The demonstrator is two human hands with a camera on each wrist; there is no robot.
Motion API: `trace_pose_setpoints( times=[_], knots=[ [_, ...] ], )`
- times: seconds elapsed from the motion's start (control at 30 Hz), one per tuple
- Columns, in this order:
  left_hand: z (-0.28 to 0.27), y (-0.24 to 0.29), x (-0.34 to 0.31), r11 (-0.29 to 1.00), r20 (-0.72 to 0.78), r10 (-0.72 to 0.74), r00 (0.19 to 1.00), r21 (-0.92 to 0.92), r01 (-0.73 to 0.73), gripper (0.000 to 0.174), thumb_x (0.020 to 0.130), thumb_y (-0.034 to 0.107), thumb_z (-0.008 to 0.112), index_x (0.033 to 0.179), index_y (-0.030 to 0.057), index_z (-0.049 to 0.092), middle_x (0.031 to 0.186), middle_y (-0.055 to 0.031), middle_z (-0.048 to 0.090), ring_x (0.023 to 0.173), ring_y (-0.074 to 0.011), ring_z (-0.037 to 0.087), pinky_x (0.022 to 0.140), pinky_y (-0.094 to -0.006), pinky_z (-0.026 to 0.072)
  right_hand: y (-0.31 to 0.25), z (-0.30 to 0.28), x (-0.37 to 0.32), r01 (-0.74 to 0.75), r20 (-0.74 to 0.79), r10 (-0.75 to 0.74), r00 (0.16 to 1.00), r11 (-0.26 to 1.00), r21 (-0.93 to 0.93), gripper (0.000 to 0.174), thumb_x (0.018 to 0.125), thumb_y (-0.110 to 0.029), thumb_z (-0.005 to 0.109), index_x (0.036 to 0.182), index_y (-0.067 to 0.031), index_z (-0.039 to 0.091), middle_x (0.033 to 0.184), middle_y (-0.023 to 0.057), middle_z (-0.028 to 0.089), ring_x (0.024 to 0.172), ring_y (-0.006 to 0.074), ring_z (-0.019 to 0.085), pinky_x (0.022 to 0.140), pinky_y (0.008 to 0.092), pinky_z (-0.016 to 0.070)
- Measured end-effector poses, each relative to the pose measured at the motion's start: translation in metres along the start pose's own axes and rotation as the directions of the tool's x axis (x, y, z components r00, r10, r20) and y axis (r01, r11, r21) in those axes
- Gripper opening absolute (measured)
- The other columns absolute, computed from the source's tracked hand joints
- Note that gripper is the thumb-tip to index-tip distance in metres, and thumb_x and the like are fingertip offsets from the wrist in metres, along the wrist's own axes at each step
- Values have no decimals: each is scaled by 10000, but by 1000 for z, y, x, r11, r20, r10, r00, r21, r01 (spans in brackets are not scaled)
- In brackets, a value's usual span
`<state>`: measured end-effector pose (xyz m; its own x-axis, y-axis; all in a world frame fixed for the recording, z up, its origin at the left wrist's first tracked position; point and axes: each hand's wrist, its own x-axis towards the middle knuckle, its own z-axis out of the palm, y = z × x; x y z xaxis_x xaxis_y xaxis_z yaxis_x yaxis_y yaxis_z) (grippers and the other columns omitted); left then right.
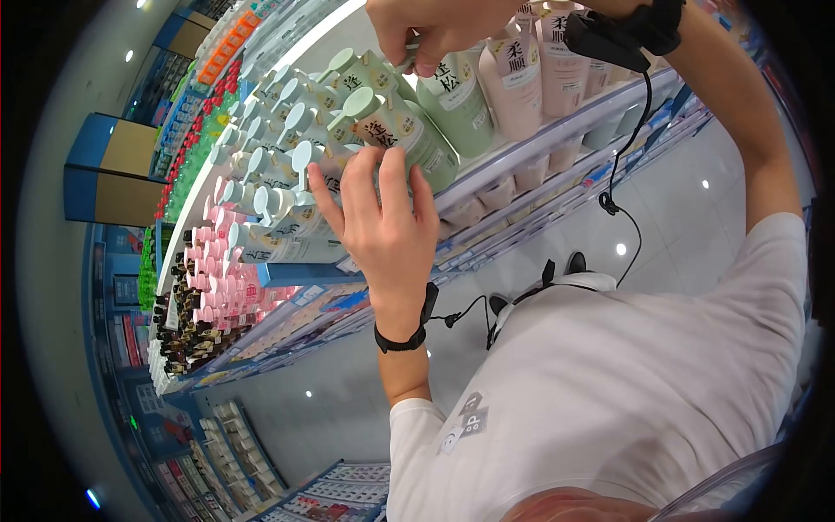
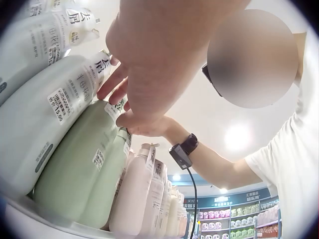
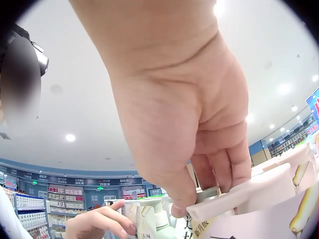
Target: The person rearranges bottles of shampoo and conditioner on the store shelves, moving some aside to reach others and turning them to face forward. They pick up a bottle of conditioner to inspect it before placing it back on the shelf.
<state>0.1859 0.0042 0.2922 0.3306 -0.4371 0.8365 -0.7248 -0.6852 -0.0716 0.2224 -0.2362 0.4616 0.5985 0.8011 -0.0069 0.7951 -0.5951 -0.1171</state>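
green plastic pump bottle with a white label (image 1: 470,109) is seated on the store shelf (image 1: 487,170), its pump (image 3: 207,193) pinched by the right hand (image 1: 444,30). the left hand (image 1: 387,224) is held with straight, ungrasping fingers near a matching green bottle (image 1: 424,148); contact cannot be told. adjusting seems in hand; a steady, gentle grip seems needed next.

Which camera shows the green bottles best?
The head view: green bottles appear there with pump tops and big front lettering, though the left hand covers part of one. The left wrist view shows their sides, with tops mostly behind the hand. The right wrist view catches only bits near the right hand.
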Motion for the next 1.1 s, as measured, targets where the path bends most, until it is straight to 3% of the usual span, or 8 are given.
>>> trace_pose_setpoints(
  times=[0.17, 0.43, 0.67, 0.73, 0.87, 0.93, 1.1],
  knots=[
    [0, 0, 0, 1000, -4, -6, 1000, 12, 6, 312, 790, 62, 804, 1075, 85, 680, 1081, -64, 675, 991, -250, 659, 1215, -572, 305, -2, 2, -2, 52, 8, -52, 999, 999, 13, 221, 875, -95, 727, 768, 70, 626, 594, 168, 514, 556, 272, 456, 566, 422, 395],
    [1, 0, 2, 1000, -7, -4, 1000, 15, 4, 303, 787, 61, 805, 1065, 84, 688, 1082, -71, 669, 991, -255, 654, 1208, -579, 320, -31, -10, -8, -123, 45, 120, 992, 990, 63, 268, 888, -108, 719, 729, 65, 590, 577, 141, 492, 544, 246, 424, 547, 424, 370],
    [2, -2, 0, 1000, -18, -9, 1000, 3, 9, 316, 782, 56, 805, 1075, 85, 690, 1079, -77, 667, 994, -260, 652, 1201, -582, 332, -20, -5, -4, -78, 36, 79, 996, 997, -25, 284, 888, -126, 730, 733, 60, 580, 587, 139, 484, 550, 252, 420, 557, 417, 373],
    [1, -2, 0, 1000, -15, -3, 1000, -9, 2, 321, 777, 51, 803, 1076, 83, 690, 1078, -78, 665, 989, -258, 652, 1199, -584, 334, -27, -10, -5, -146, 71, 144, 987, 989, 23, 276, 887, -128, 731, 740, 55, 585, 610, 148, 503, 565, 260, 450, 574, 421, 390],
    [0, -2, -1, 1000, -16, -14, 1000, -18, 13, 327, 767, 44, 802, 1071, 83, 688, 1082, -79, 660, 1014, -269, 648, 1196, -582, 336, -20, -6, -4, -69, 41, 69, 997, 998, 13, 256, 889, -158, 734, 797, 51, 619, 657, 163, 561, 599, 278, 522, 598, 433, 425],
    [-1, 0, 0, 1000, -42, 10, 999, -19, -11, 311, 760, 33, 791, 1049, 72, 684, 1089, -93, 652, 1063, -306, 635, 1170, -578, 365, -25, -9, -4, -124, 71, 121, 990, 992, 31, 253, 910, -218, 732, 928, 32, 700, 745, 164, 659, 675, 297, 622, 639, 425, 481],
    [10, 24, 2, 982, -120, 37, 992, -180, -58, 263, 759, 17, 746, 1010, 51, 675, 1132, -144, 629, 1117, -373, 610, 1105, -582, 431, -18, -15, -2, -117, 41, 112, 993, 983, 138, 334, 939, -292, 718, 1080, 10, 746, 870, 169, 740, 773, 306, 691, 692, 390, 531]
  ],
)
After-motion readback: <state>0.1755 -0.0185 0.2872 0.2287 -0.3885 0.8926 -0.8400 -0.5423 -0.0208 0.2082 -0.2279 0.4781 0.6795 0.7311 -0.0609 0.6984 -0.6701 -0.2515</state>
